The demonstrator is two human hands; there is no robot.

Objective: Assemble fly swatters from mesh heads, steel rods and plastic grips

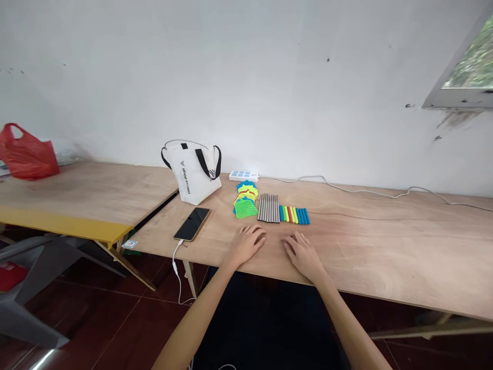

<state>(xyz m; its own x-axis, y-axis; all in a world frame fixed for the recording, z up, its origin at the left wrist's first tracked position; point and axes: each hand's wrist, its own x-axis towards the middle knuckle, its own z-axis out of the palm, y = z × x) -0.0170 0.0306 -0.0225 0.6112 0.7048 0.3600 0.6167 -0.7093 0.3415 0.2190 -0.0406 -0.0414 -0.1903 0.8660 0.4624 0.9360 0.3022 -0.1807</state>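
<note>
My left hand (247, 244) lies flat and open on the wooden table (385, 246), fingers stretched forward, holding nothing. My right hand (302, 253) rests flat and open beside it, a short gap between them. Just beyond the fingertips lies a row of several grey rods (268, 208). To their right is a row of short coloured sticks (295, 215) in blue, green, yellow and red. To their left is a stack of flat mesh pieces (245, 201), green, yellow and blue. Neither hand touches these things.
A black phone (192, 224) with a white cable lies left of my left hand. A white tote bag (194, 172) stands behind it, a white power strip (243, 176) by the wall. A second table (77, 195) at left carries a red plastic bag (26, 154).
</note>
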